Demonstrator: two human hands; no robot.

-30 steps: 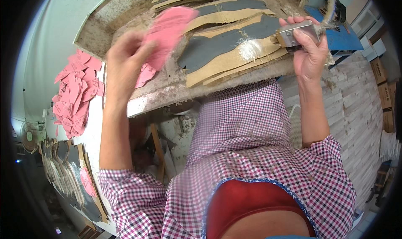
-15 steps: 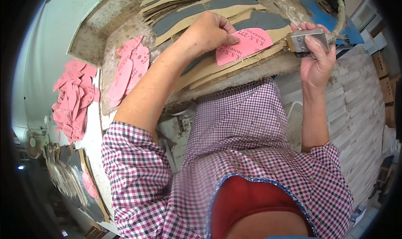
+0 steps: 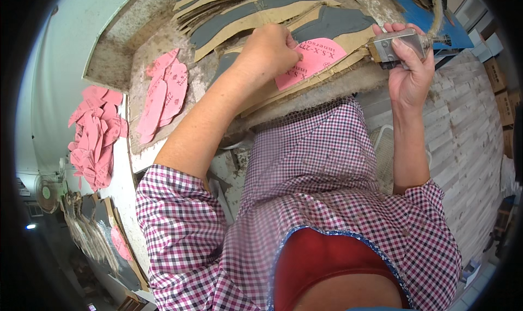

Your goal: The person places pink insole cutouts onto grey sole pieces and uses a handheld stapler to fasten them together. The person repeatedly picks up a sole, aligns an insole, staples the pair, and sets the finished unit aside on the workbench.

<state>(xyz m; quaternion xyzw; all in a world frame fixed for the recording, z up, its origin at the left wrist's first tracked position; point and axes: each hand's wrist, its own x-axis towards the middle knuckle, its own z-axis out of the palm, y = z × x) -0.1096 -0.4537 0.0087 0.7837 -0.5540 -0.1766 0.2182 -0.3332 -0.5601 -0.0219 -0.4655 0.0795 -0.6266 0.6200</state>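
Note:
My left hand (image 3: pixel 268 50) is closed on the left end of a half-moon pink insole piece (image 3: pixel 318 54), its fingertips partly hidden behind the hand. The piece lies over tan and dark-grey layered strips (image 3: pixel 272 16) at the bench's near edge. At the right, my right hand (image 3: pixel 409 74) grips a small metal box-shaped hand tool (image 3: pixel 396 46), thumb across its face. A fitting sticks out of the tool's right end. Its left end is beside the right tips of the strips, near the pink piece; I cannot tell whether it touches them.
Several pink pieces (image 3: pixel 165 93) lie on the stained bench (image 3: pixel 143 55), left of my left forearm. A larger pink heap (image 3: pixel 93 139) sits farther left. The bench has a raised wall (image 3: pixel 111 36). A fan (image 3: pixel 49 194) and a blue surface (image 3: pixel 406 11) are at the sides.
My left hand has shifted slightly left and down, and the pink piece has moved a little left with it. My right hand still holds the metal tool in nearly the same place.

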